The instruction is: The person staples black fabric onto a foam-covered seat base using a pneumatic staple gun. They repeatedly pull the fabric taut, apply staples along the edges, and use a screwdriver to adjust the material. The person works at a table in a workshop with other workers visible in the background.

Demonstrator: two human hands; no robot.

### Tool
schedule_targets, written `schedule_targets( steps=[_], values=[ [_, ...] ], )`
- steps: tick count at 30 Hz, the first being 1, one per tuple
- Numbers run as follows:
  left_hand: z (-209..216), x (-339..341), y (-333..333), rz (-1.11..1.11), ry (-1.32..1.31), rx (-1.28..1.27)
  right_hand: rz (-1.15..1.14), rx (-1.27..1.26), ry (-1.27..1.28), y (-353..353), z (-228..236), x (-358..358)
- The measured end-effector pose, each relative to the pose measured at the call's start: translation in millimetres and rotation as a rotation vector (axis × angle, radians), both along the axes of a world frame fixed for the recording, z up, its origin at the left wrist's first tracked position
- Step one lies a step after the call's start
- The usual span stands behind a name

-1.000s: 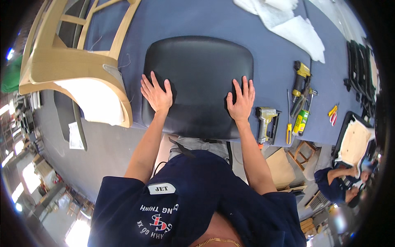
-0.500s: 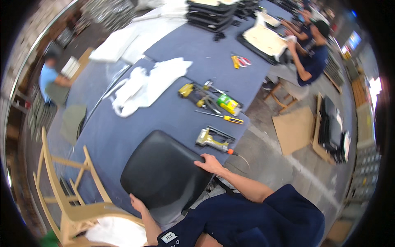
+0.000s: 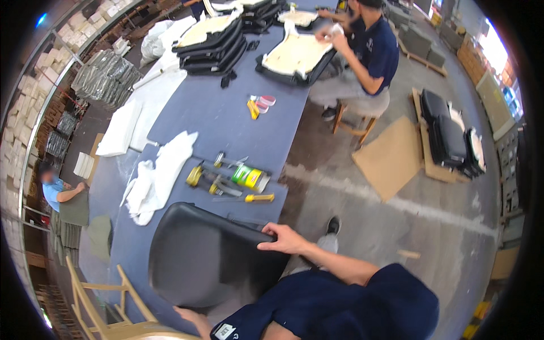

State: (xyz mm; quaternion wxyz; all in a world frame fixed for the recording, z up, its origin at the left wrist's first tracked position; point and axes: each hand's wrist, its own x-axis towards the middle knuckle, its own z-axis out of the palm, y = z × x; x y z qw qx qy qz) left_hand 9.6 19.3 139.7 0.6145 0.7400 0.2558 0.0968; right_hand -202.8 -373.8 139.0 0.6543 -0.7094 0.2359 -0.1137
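Observation:
A black upholstered chair seat [image 3: 207, 255] with a smooth, shiny cover is tilted in front of me at the table's near edge. My right hand [image 3: 286, 240] grips its right edge, thumb over the top. At the bottom left edge, my left hand [image 3: 191, 318] supports the seat, its fingers partly hidden beneath. Just beyond the seat lie a yellow-handled screwdriver [image 3: 259, 198], a green and yellow package [image 3: 249, 177] and yellow-handled tools [image 3: 203, 180]. The staple gun is mostly hidden behind the seat.
A wooden chair frame [image 3: 90, 306] stands at lower left. White cloth [image 3: 156, 181] and scissors [image 3: 263, 103] lie on the blue-grey table [image 3: 215, 124]. A co-worker [image 3: 374, 56] sits at the far right side; another person [image 3: 54, 190] works at left. Black seats [image 3: 445, 130] are stacked on the floor.
My view has swung to the right. The black seat has been tilted up, its right side lifted with my right hand, and it now covers most of the staple gun.

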Motion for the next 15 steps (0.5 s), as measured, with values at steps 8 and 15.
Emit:
schedule_targets(
  steps=[8, 15],
  values=[
    [47.0, -55.9, -252.0, -0.409, -0.094, -0.061, 0.129, 0.518, 0.193, -208.4, -14.1, -188.3],
    [76.9, -90.0, -528.7, -0.947, -0.272, 0.029, -0.560, 0.807, -0.126, -258.1, -61.3, -342.1]
  ],
)
